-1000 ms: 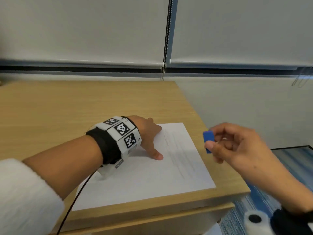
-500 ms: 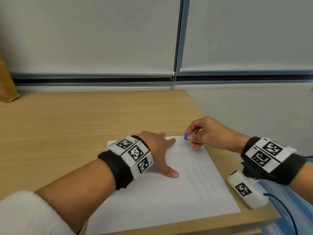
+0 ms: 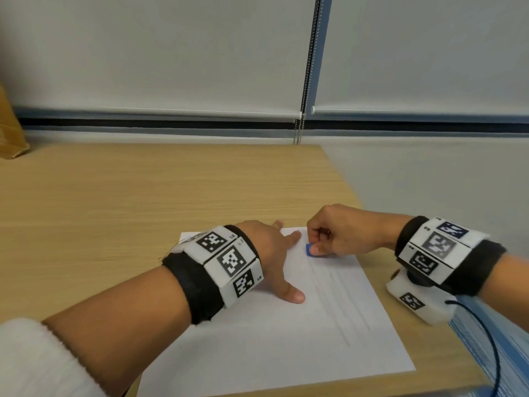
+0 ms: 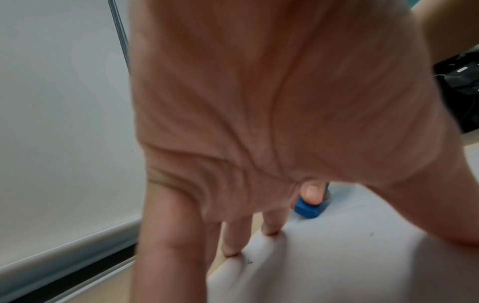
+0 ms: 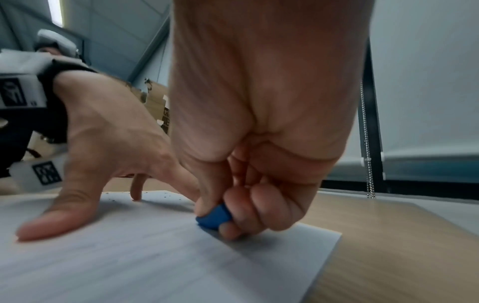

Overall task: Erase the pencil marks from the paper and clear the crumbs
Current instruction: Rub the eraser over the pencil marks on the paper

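Your right hand [image 3: 332, 234] has dropped since half a second ago: the blue eraser [image 3: 309, 250], pinched in its curled fingers [image 5: 269, 207], now touches the paper's [image 3: 286, 339] far edge at the top of the faint pencil lines [image 3: 337, 293]. Left hand [image 3: 272, 253] stays splayed flat, fingers straight, pinning the sheet to the surface [image 3: 143, 196]. Crumbs [image 5: 155, 196] near its fingertips.

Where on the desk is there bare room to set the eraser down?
Bare wood lies behind and left of the paper, back toward the wall. The paper's near half is bare too. Crowded: its far end, where the left hand presses and the right hand pinches the eraser.
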The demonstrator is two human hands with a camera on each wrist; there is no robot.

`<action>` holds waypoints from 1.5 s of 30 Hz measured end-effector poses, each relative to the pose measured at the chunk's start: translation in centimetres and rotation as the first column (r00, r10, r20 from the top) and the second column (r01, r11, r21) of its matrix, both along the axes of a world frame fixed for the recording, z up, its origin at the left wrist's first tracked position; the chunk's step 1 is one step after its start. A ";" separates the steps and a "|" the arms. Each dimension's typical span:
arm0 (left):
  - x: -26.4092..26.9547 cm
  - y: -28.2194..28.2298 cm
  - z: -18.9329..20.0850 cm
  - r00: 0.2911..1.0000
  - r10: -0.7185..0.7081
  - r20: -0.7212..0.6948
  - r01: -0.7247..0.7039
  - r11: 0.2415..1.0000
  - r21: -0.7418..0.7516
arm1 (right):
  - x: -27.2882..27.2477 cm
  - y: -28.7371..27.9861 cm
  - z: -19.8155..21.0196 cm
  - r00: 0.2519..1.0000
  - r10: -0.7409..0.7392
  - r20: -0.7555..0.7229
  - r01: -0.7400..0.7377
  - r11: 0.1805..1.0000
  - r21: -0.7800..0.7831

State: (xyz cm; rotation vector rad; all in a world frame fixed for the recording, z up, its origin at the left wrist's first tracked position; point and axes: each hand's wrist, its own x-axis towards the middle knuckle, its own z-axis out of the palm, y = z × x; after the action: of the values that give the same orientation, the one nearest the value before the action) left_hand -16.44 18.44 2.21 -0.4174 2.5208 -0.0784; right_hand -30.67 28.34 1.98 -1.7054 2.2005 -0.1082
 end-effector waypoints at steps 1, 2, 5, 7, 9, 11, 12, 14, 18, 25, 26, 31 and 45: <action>0.0 0.1 0.0 1.000 0.000 0.005 0.000 1.000 -0.004 | 0.0 -0.2 0.1 1.000 0.006 -0.003 -0.006 1.000 0.002; 0.0 0.1 0.0 1.000 -0.002 0.007 0.002 1.000 -0.008 | -0.2 -0.6 0.1 1.000 0.000 -0.022 0.000 1.000 -0.020; 0.0 0.2 -0.1 1.000 -0.008 0.011 0.009 1.000 -0.029 | -1.0 -1.6 -0.1 0.997 -0.076 -0.030 0.072 0.989 -0.126; -0.1 0.2 -0.1 1.000 -0.006 0.019 0.006 0.999 -0.039 | -0.9 -1.5 -0.3 0.995 -0.092 0.041 0.097 0.985 -0.142; -0.1 0.3 0.0 1.000 -0.009 0.024 0.010 0.999 -0.035 | -0.4 -0.8 -0.2 0.989 -0.047 0.137 0.057 0.995 -0.076; -0.2 0.2 0.0 1.000 -0.012 0.016 0.012 0.999 -0.030 | 0.1 -0.5 0.2 0.979 0.007 0.204 -0.011 1.000 0.019; -0.1 0.2 -0.1 1.000 -0.013 0.012 0.013 1.000 -0.028 | 0.2 -0.7 0.4 0.983 0.020 0.185 -0.027 0.999 0.035; 0.0 0.1 -0.2 1.000 -0.011 0.005 0.011 1.000 -0.027 | -0.2 -1.4 0.4 0.996 -0.004 0.088 0.005 1.000 -0.014; 0.0 -0.1 -0.3 1.000 -0.023 -0.021 0.023 1.000 -0.014 | 0.1 -0.9 0.1 0.995 -0.015 0.103 0.024 0.996 -0.084; 0.3 -0.1 -0.5 0.998 -0.035 -0.052 0.033 0.999 -0.026 | 0.5 -1.7 0.5 0.993 -0.018 0.119 0.017 1.000 0.010; 0.3 -0.1 -0.4 0.999 -0.026 -0.047 0.024 0.999 -0.033 | 0.6 -1.8 0.5 0.993 -0.042 0.107 0.043 0.999 -0.009; 0.0 0.1 -0.3 0.999 -0.017 -0.033 0.016 1.000 -0.025 | 1.7 0.0 0.2 0.986 0.034 0.164 -0.044 0.997 0.057; -0.2 0.0 -0.3 1.000 0.004 -0.012 -0.005 1.000 -0.029 | 0.7 -0.1 0.2 0.998 0.030 0.056 -0.031 0.999 0.024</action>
State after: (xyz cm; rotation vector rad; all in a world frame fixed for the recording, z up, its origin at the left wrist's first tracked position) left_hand -16.63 18.48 1.94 -0.4367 2.5329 -0.1117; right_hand -30.01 28.28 2.23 -1.7012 2.1261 -0.1181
